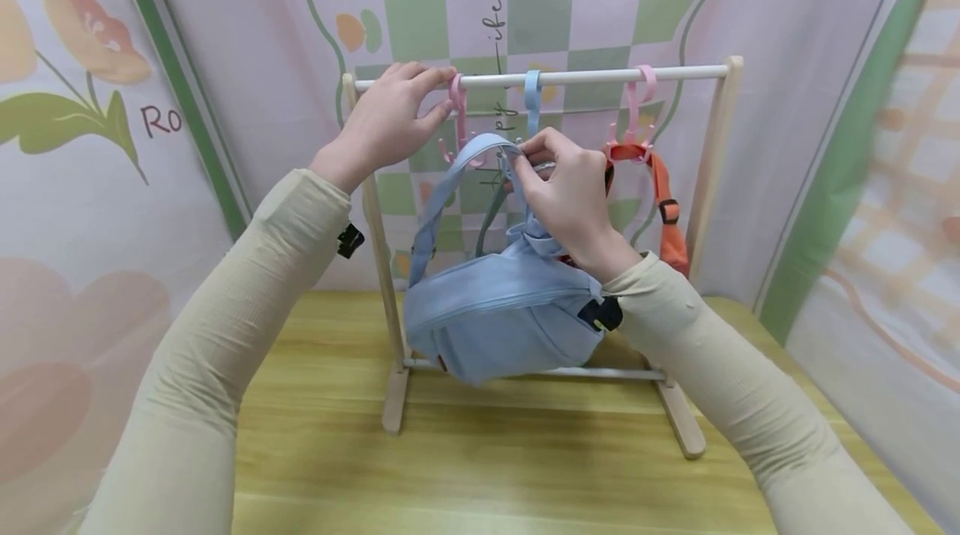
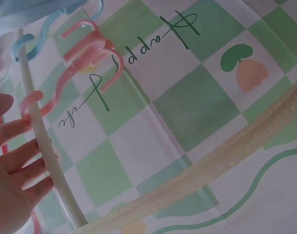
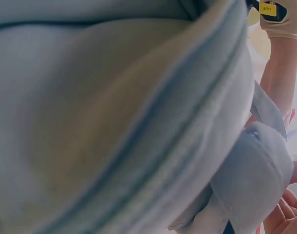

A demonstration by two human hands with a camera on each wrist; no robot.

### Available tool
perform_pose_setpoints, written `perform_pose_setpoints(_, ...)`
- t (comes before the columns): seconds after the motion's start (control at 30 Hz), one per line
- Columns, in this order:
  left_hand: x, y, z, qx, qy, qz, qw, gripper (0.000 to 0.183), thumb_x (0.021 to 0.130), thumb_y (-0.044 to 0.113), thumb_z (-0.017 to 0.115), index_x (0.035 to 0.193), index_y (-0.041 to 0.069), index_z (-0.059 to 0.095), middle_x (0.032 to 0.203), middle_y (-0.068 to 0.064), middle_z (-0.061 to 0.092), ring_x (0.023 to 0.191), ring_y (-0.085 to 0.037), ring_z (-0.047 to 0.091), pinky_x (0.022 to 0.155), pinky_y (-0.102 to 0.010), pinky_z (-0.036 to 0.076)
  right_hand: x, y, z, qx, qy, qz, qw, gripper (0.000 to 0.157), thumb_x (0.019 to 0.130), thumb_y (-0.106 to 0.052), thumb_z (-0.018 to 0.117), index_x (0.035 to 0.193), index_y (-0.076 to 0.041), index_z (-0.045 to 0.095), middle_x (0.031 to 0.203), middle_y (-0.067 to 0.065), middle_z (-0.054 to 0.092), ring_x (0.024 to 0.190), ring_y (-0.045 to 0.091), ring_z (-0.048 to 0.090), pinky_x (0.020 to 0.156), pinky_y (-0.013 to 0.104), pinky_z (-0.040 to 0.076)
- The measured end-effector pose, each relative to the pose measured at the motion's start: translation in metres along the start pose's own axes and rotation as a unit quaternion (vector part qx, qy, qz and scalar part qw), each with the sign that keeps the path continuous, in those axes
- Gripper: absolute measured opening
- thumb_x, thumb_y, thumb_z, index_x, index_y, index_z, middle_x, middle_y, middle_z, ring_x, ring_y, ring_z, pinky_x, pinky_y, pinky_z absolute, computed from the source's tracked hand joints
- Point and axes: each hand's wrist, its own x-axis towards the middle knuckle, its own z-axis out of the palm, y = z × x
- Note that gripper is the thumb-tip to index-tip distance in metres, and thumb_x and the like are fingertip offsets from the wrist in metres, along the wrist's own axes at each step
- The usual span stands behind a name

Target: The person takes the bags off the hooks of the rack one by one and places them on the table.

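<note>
A light blue bag [image 1: 502,327] hangs tilted in front of a rack, its strap [image 1: 442,210] looping up to a blue hook [image 1: 532,93] on the white rail [image 1: 585,77]. My right hand [image 1: 570,189] pinches the strap's top by that hook; its fingertips partly cover the contact. In the head view, my left hand [image 1: 393,114] rests on the rail with its fingertips against a pink hook [image 1: 460,114]. Those fingers [image 2: 27,156] extend along the rail in the left wrist view. The bag [image 3: 139,122] fills most of the right wrist view.
Another pink hook [image 1: 633,102] at the right of the rail carries an orange strap [image 1: 662,185], partly behind my right hand. The rack's wooden feet [image 1: 682,427] stand on a wood-grain table [image 1: 480,477]. A checkered cloth [image 1: 540,10] hangs behind.
</note>
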Motion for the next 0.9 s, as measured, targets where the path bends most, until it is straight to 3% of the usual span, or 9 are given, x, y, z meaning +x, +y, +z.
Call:
perform_pose_setpoints(0.37, -0.007, 0.001, 0.004, -0.005, 0.014, 0.011, 0.9998, 0.05, 0.098, 0.034, 0.048, 0.144, 0.017, 0.041, 0.149, -0.004, 0.04, 0.14, -0.022, 0.032, 0.117, -0.037, 0.022, -0.006, 0.002, -0.002, 0.02, 0.011, -0.011, 1.0, 0.015, 0.09, -0.016, 0.061, 0.092, -0.002, 0.066, 0.085, 0.007, 0.073, 0.062, 0.015, 0.07, 0.051, 0.012, 0.047)
perform_pose_setpoints(0.63, -0.017, 0.003, 0.009, -0.025, 0.053, 0.016, 0.9981, 0.045, 0.097, 0.032, 0.051, 0.139, 0.016, 0.048, 0.146, -0.006, 0.043, 0.138, -0.024, 0.035, 0.116, -0.037, 0.023, -0.009, 0.003, -0.004, 0.028, 0.017, -0.018, 0.999, 0.014, 0.09, -0.015, 0.062, 0.091, -0.001, 0.066, 0.083, 0.009, 0.073, 0.064, 0.018, 0.071, 0.058, 0.01, 0.05)
perform_pose_setpoints(0.77, -0.026, 0.005, 0.013, -0.042, 0.118, 0.024, 0.9919, 0.04, 0.096, 0.028, 0.053, 0.133, 0.013, 0.054, 0.144, -0.005, 0.046, 0.137, -0.021, 0.036, 0.116, -0.034, 0.024, -0.011, 0.004, -0.005, 0.026, 0.017, -0.013, 0.999, 0.014, 0.09, -0.016, 0.063, 0.091, -0.003, 0.066, 0.083, 0.008, 0.073, 0.064, 0.012, 0.07, 0.06, 0.013, 0.052)
perform_pose_setpoints(0.9, -0.034, 0.005, 0.014, -0.072, 0.187, 0.029, 0.9792, 0.033, 0.095, 0.023, 0.054, 0.124, 0.008, 0.061, 0.139, -0.005, 0.052, 0.134, -0.02, 0.041, 0.113, -0.032, 0.029, -0.013, 0.004, -0.006, 0.028, 0.014, -0.01, 0.999, 0.015, 0.09, -0.018, 0.063, 0.091, -0.003, 0.066, 0.084, 0.007, 0.073, 0.063, 0.01, 0.07, 0.06, 0.013, 0.052)
